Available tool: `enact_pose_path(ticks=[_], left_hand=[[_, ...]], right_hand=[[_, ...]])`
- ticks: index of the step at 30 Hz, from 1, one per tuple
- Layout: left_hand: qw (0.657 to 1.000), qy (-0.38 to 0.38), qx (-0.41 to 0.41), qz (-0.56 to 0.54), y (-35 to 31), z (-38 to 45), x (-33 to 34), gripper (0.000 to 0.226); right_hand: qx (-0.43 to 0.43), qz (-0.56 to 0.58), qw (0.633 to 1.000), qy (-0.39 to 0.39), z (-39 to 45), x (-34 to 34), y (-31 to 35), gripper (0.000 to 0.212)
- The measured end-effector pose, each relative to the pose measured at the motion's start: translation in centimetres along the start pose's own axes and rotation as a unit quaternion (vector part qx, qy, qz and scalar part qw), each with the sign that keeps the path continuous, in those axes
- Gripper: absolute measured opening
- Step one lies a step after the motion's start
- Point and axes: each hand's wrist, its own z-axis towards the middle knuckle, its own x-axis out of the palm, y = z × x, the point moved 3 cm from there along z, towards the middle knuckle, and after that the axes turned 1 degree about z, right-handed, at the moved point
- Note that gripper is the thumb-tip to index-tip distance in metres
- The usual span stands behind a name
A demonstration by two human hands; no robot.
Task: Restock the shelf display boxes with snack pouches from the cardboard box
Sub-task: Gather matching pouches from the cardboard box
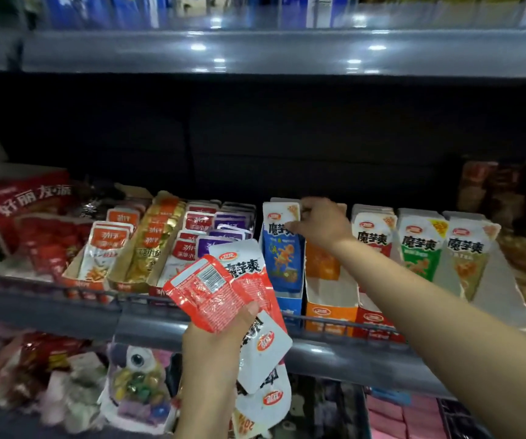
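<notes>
My left hand (220,337) grips a fanned bundle of red-and-white snack pouches (223,289) in front of the shelf rail. My right hand (320,224) reaches over the orange display box (331,307), its fingers curled on the top of the blue pouches (282,248) standing in the blue display box (290,307). The orange box looks nearly empty at the front, with orange pouches (322,261) further back. To the right stand rows of red (372,236), green (420,248) and beige pouches (470,255). The cardboard box is out of view.
A grey wire rail (97,291) runs along the shelf front. Left of the blue box are trays of small orange, gold and purple sachets (173,242) and a red carton (24,198). A shelf (255,52) hangs overhead. Mixed goods fill the lower shelf (135,381).
</notes>
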Motion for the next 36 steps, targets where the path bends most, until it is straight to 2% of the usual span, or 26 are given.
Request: enact_pose_path(ticks=[4, 8, 11, 13, 15, 17, 20, 24, 27, 31, 34, 36], left_hand=[[1.000, 0.015, -0.011, 0.012, 1.0, 0.5, -0.3, 0.011], [1.000, 0.019, -0.010, 0.022, 1.1, 0.4, 0.0, 0.011], [0.999, 0.036, -0.012, 0.033, 1.0, 0.1, 0.3, 0.013], [0.997, 0.059, -0.011, 0.043, 0.9, -0.2, 0.6, 0.013], [0.995, 0.089, -0.014, 0.051, 0.9, -0.5, 1.0, 0.016], [0.990, 0.130, -0.023, 0.057, 0.9, -1.0, 1.5, 0.019], [0.975, 0.203, -0.019, 0.092, 1.1, -2.2, 2.3, 0.024], [0.951, 0.279, -0.026, 0.128, 2.4, -4.4, 3.5, 0.044], [0.932, 0.331, -0.053, 0.141, 4.2, -6.8, 4.6, 0.040], [0.925, 0.335, -0.132, 0.121, 7.2, -10.0, 5.6, 0.031], [0.909, 0.356, -0.185, 0.114, 8.7, -11.7, 6.0, 0.018], [0.898, 0.374, -0.198, 0.120, 9.4, -12.3, 6.3, 0.019]], right_hand=[[0.010, 0.003, 1.000, -0.016, 0.0, 0.7, -1.4, 0.042], [-0.006, -0.002, 0.999, -0.038, -0.2, 0.9, -1.8, 0.044], [-0.011, 0.035, 0.998, -0.049, -0.7, 0.7, -1.8, 0.044], [-0.013, 0.070, 0.995, -0.067, -1.6, 0.0, -1.5, 0.038], [-0.031, 0.123, 0.989, -0.082, -3.5, -1.0, -1.2, 0.021], [-0.041, 0.191, 0.979, -0.059, -6.7, -2.3, -0.9, 0.006], [-0.026, 0.239, 0.970, 0.038, -12.6, -3.1, -2.2, 0.005], [0.035, 0.345, 0.935, 0.075, -19.3, -3.6, -4.9, 0.034], [0.077, 0.437, 0.893, 0.072, -23.0, -3.8, -7.0, 0.053], [0.144, 0.482, 0.863, 0.046, -26.8, -4.2, -10.1, 0.072], [0.203, 0.482, 0.852, 0.019, -29.5, -4.3, -12.4, 0.074], [0.214, 0.487, 0.847, 0.008, -30.9, -4.3, -13.3, 0.069]])
